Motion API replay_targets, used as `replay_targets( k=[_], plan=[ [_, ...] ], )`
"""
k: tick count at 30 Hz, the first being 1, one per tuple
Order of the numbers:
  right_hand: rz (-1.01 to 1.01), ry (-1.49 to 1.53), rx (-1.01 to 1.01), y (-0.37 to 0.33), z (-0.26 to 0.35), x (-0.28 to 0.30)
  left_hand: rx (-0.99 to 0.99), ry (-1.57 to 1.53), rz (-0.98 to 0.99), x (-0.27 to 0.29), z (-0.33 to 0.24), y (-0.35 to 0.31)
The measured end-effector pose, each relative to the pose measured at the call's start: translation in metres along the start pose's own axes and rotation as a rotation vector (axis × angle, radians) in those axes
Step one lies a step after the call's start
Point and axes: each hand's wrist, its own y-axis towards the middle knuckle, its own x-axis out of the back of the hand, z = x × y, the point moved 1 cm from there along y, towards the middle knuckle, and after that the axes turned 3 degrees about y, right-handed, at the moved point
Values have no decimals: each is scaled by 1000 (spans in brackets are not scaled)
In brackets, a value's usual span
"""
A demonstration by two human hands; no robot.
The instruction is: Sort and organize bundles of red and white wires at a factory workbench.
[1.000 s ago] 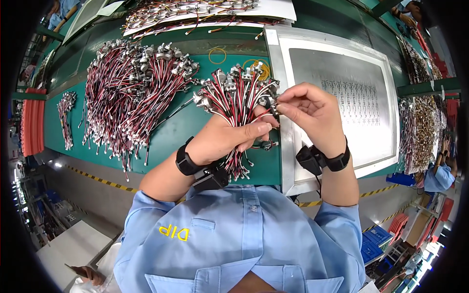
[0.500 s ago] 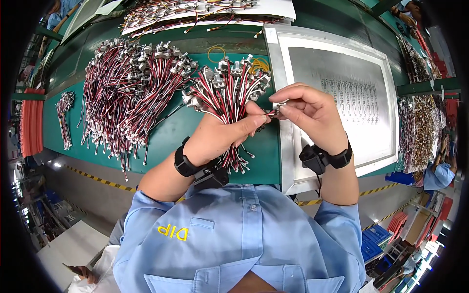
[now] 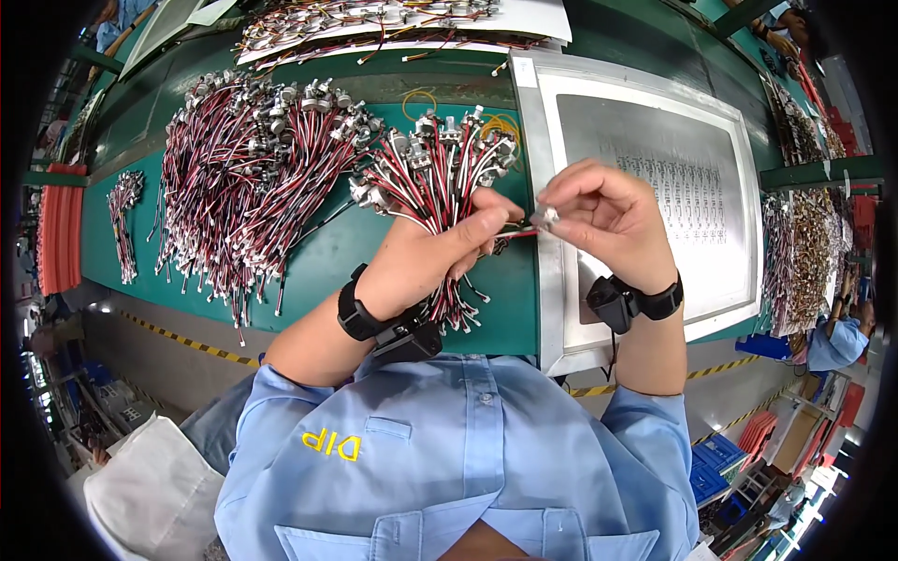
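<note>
My left hand (image 3: 432, 251) is closed round a bundle of wired potentiometers (image 3: 440, 173). The metal bodies fan out above the hand, and red, white and black wires with small white connectors hang out below it. My right hand (image 3: 608, 217) pinches a single potentiometer (image 3: 547, 216) between thumb and fingers, partly covered by them. Its red and white wires stretch leftward to the thumb and fingertips of my left hand. Where those wires run inside the left hand is hidden.
A large heap of wired potentiometers (image 3: 248, 178) lies on the green mat (image 3: 323, 271) to the left, with a small bunch (image 3: 124, 224) beyond. Yellow rubber bands (image 3: 500, 129) lie behind the bundle. A metal-framed plate (image 3: 673, 140) stands right. More wired parts (image 3: 374, 23) lie at the back.
My right hand has drawn slightly to the right and turned, with the potentiometer in its fingers. More of its wires now show between the hands. The left hand has barely moved.
</note>
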Motion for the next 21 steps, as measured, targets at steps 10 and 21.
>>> replay_targets(
  k=[10,21],
  plan=[
    [-7,-47,-194,3,-7,-6,91,-20,235,1,-8,-3],
    [-248,-192,-37,-2,0,-14,57,-34,86,-2,-1,-1]
  ],
)
